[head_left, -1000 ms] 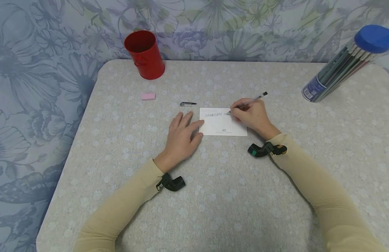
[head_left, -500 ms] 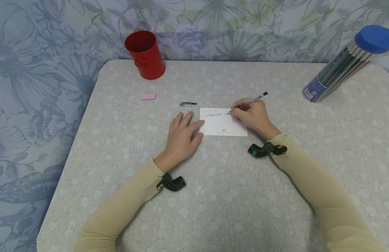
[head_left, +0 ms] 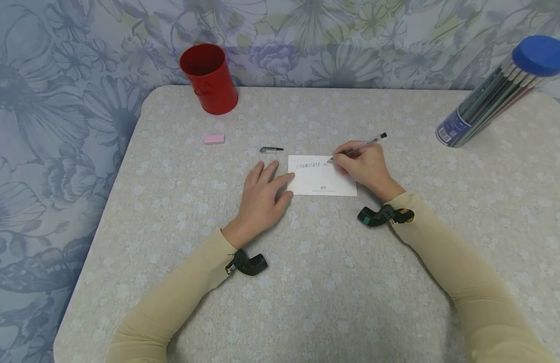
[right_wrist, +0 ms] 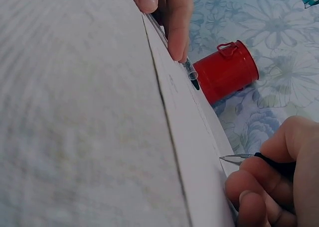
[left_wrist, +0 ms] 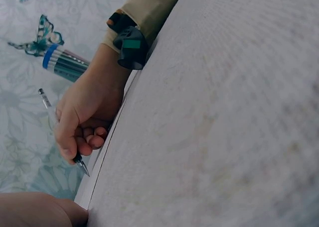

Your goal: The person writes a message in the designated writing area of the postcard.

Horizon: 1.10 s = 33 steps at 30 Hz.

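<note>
My right hand [head_left: 362, 164] pinches a clear-barrelled pen [head_left: 371, 140] with a black end, its tip at the upper right part of a white card [head_left: 318, 177]. A line of handwriting runs along the card's top, and a small printed mark sits near its bottom edge. The left hand [head_left: 263, 194] lies flat, fingers spread, with index finger and thumb on the card's left edge. In the right wrist view the pen tip [right_wrist: 230, 159] points at the card [right_wrist: 174, 112]. Just beyond the left fingers lies a black and clear pen cap [head_left: 271, 149].
A red metal bucket [head_left: 212, 83] stands at the back left, with a pink eraser [head_left: 214, 138] in front of it. At the right back, a blue-lidded clear tube [head_left: 493, 96] holds several brushes. Patterned wall covering rises behind the table's back edge.
The pen tip has shifted very slightly while adding strokes to the character at the end of the written line. My left hand stays still.
</note>
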Motion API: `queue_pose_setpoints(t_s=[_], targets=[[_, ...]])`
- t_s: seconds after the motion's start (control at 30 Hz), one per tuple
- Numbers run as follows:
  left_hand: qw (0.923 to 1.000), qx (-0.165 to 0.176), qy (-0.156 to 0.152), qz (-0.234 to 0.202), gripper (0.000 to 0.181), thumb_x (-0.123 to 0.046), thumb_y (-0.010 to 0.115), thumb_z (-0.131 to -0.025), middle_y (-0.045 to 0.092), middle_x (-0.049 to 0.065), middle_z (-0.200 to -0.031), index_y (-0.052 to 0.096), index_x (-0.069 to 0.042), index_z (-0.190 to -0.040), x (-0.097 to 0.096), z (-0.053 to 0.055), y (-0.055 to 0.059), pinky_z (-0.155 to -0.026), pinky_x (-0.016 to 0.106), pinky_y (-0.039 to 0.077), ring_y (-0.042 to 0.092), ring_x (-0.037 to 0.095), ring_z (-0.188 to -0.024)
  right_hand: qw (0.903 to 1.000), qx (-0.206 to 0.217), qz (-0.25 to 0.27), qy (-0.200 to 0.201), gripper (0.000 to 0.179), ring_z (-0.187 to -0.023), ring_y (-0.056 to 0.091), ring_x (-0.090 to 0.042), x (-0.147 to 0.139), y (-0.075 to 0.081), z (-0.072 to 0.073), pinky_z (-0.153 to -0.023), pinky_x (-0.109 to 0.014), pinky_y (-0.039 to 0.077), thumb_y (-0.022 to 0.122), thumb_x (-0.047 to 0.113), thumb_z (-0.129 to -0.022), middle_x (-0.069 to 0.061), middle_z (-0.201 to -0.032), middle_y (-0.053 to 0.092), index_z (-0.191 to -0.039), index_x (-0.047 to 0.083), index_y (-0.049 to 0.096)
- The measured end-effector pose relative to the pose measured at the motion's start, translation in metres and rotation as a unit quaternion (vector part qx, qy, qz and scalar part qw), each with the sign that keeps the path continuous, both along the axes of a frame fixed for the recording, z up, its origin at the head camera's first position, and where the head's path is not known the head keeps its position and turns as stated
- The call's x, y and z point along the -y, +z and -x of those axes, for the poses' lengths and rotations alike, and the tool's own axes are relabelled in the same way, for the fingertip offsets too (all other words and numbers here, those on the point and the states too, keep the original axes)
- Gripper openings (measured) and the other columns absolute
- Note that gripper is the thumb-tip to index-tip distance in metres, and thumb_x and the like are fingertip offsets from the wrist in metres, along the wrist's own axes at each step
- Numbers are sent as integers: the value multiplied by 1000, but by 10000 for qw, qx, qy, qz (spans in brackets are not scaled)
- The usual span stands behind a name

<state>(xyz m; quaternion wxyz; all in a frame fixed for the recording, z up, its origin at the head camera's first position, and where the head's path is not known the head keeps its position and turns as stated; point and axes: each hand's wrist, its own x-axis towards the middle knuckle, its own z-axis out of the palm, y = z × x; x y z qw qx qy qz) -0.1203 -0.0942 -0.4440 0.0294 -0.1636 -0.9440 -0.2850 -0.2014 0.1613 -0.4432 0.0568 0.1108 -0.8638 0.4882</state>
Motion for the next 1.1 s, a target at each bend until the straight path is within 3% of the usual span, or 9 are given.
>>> queue_pose_setpoints(t_s=[0.33,0.83,1.1], targets=[[10000,-17,7,16,40,-21,63,-98,43,24,-157,66,-10,-136,0,0,0,-122,69,17,25,53,-151,9999,1,-110,-4,16,-44,48,-5,0,3,0,-45,-19,33,64,7,-85,-5,-61,69,-81,4,79],[10000,-27,-15,-10,40,-20,62,-98,43,24,-157,66,-10,-136,0,0,0,-122,69,18,25,54,-151,9999,106,-49,-24,16,-45,51,-7,-1,0,1,-48,-19,37,64,8,-85,2,-57,66,-82,4,80],[10000,8,-3,-23,40,-20,62,-98,43,24,-158,66,-11,-137,1,0,0,-122,70,17,25,53,-151,10000,3,-22,14,16,-44,52,-7,0,0,1,-47,-19,37,64,8,-86,-5,-57,67,-84,3,79]])
